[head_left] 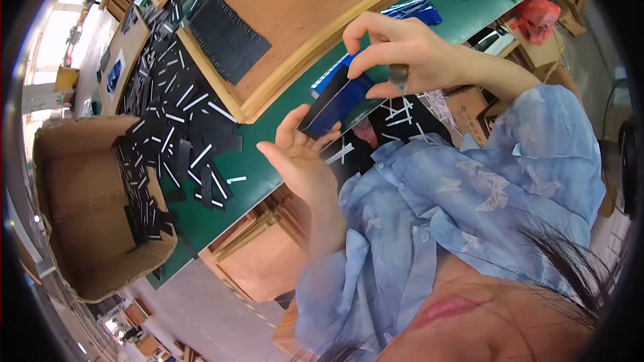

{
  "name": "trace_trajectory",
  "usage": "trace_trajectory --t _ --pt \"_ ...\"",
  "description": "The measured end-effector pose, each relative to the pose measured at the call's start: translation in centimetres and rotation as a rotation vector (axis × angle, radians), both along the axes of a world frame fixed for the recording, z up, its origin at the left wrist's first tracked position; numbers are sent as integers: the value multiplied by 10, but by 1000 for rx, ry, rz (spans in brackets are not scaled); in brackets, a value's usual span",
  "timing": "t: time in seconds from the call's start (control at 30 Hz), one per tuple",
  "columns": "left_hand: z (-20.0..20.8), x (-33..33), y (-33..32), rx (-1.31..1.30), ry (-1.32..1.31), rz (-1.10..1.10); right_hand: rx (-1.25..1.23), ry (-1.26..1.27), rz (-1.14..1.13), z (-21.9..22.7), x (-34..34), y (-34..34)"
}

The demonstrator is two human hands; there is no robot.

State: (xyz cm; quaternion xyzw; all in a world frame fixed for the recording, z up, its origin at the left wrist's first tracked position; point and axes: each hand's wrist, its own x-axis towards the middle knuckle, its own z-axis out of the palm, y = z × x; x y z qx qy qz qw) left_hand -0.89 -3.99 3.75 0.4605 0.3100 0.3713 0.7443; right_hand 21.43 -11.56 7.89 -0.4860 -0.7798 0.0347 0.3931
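In front of my chest I hold a flat strip (333, 108), black on one side and shiny blue on the other, tilted up to the right. The fingers of my left hand (305, 157) are round its lower end, while the thumb stretches out to the side. At the upper end, my right hand (412, 53) pinches it with bent fingers. A small brownish-grey flat piece (398, 78) shows against the right palm; its kind I cannot make out. Behind the strip, another shiny blue piece (327, 80) shows in part.
A wood-framed board (302, 20) lies on the green table (258, 181), with a black sheet (228, 37) on it. Many black pieces with white strips (178, 107) are heaped at left, beside a cardboard box (87, 194). Blue glossy pieces (419, 12) lie beyond my right hand; a red bag (537, 19) is farther right.
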Motion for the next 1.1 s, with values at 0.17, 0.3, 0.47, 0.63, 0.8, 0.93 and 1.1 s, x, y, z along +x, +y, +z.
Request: trace_trajectory --t 0.17,0.3,0.47,0.63,0.8,0.93,1.1 --pt "2 -2 -2 19 9 -4 -37 12 -7 2 -2 1" --pt "1 -2 -3 13 -2 3 -36 -15 -8 3 -3 1" --pt "0 1 -3 21 -15 -10 -77 -13 -38 5 -6 1" --pt "10 7 -9 74 58 15 -145 23 -95 9 -4 -2" --pt "11 3 -10 36 59 31 -168 143 -25 7 -6 1" --pt "13 6 -8 -12 18 1 -182 188 -15 8 -4 -2" --pt "10 3 -6 1 32 4 -169 204 11 8 -6 -2"
